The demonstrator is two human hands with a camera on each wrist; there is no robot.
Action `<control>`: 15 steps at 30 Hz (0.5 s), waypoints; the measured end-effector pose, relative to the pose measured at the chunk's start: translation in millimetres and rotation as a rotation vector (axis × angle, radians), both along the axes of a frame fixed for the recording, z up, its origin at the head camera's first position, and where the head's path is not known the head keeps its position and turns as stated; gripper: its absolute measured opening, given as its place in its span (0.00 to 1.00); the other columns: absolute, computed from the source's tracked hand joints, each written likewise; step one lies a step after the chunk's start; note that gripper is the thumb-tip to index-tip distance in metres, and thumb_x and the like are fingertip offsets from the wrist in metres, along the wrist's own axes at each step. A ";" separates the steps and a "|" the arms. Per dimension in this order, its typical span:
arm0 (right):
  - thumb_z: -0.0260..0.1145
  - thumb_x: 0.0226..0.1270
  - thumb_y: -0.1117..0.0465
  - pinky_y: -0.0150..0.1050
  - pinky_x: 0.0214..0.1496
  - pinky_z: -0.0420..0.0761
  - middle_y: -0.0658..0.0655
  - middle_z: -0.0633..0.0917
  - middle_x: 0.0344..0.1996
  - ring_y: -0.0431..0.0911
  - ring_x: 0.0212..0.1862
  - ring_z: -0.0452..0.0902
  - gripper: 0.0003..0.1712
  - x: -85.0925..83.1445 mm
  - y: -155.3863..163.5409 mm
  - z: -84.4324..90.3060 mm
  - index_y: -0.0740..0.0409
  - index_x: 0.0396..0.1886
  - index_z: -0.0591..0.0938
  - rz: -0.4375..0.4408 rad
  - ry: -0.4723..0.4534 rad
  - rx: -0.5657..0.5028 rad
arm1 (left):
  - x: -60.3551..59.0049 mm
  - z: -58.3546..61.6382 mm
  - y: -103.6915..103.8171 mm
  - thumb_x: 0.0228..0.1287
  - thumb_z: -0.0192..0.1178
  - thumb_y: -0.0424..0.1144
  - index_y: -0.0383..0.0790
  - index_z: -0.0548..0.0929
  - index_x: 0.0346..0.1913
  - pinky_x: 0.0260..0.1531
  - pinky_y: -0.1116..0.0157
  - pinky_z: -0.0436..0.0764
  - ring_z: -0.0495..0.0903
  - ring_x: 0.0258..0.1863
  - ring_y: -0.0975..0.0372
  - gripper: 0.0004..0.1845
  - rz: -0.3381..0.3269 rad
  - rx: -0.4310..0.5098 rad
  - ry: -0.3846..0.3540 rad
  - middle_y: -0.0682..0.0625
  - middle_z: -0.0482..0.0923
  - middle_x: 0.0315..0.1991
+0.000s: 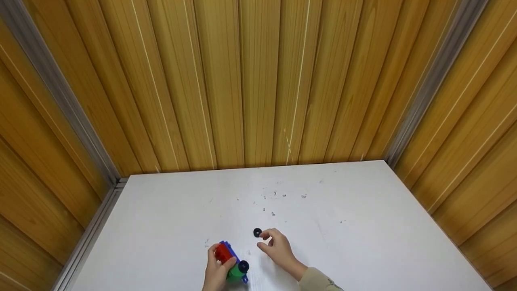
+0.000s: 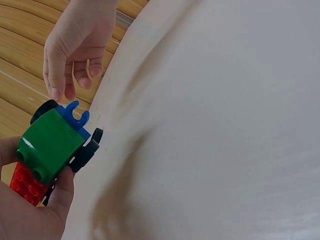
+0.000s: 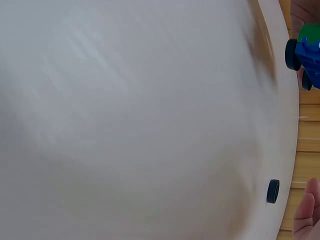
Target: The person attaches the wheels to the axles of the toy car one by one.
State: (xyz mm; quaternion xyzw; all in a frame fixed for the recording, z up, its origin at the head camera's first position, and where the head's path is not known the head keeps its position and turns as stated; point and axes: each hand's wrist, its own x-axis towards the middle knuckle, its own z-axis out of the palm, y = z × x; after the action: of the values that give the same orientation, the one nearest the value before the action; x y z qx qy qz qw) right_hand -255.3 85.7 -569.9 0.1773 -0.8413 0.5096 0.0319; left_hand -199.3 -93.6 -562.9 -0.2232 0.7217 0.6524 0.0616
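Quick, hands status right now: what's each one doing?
Left hand: grips the toy block car.
Right hand: holds nothing, fingers loosely curled beside the loose black wheel on the white table.

This looks like a small purpose-built recording booth rather than a home or a workshop. A plain white desk [image 1: 363, 226] fills the floor of a narrow enclosure, and walls of yellow-brown wood-look panelling [image 1: 242, 81] rise on the far, left and right sides, joined at the two far corners by grey metal strips [image 1: 60, 101]. The desk carries only a toy of coloured building blocks [image 1: 230, 258] near the front edge, a loose black wheel [image 1: 257, 232] just beyond it, and some small dark scuff marks [image 1: 274, 202] farther off.
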 end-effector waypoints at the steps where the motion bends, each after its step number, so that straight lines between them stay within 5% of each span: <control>1: 0.65 0.52 0.62 0.25 0.27 0.70 0.61 0.78 0.33 0.32 0.25 0.65 0.13 -2.0 -0.6 -1.1 0.66 0.35 0.77 -0.016 -0.001 -0.001 | 0.0 0.3 0.0 0.55 0.57 0.33 0.40 0.49 0.64 0.56 0.40 0.61 0.59 0.58 0.37 0.37 0.002 0.002 0.001 0.30 0.53 0.62; 15: 0.68 0.48 0.61 0.29 0.29 0.68 0.57 0.75 0.30 0.40 0.29 0.66 0.16 -20.0 -10.9 -22.8 0.62 0.37 0.76 -0.190 -0.073 0.080 | 0.8 0.0 -0.3 0.53 0.59 0.32 0.38 0.50 0.63 0.53 0.42 0.66 0.64 0.54 0.39 0.37 0.002 0.025 0.034 0.28 0.56 0.60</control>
State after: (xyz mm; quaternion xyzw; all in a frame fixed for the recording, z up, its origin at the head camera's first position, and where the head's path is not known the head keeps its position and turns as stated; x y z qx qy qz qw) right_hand -275.3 74.8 -592.8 0.0792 -0.8746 0.4764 0.0424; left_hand -198.5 -93.9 -562.9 -0.2120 0.7142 0.6651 0.0513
